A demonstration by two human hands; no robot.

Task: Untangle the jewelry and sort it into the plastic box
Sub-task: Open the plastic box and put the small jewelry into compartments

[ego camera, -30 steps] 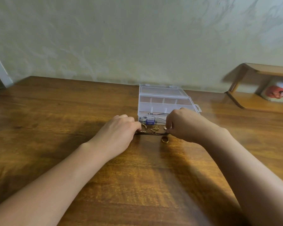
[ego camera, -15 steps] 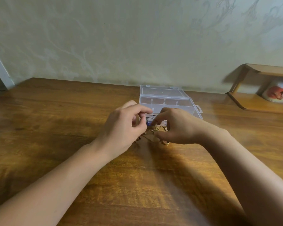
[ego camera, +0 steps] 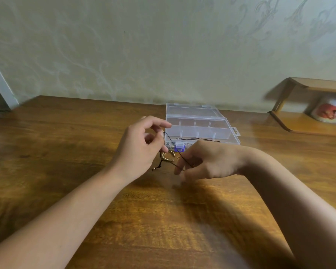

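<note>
Left hand [ego camera: 138, 150] and right hand [ego camera: 206, 162] — both pinching black cord [ego camera: 179, 152] — before plastic box [ego camera: 200, 129].

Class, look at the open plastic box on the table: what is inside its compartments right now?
The plastic box shows clear dividers; the far compartments look bare. A black cord crosses its near edge. The right hand and left hand cover the near-left corner, so its contents cannot be seen.

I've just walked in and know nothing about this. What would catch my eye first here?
Two bare hands at the middle of the wooden table: the left hand and the right hand stretch a thin black cord between them. A gold ring-shaped piece sits under the cord. Just behind lies an open clear plastic box with small compartments.
</note>
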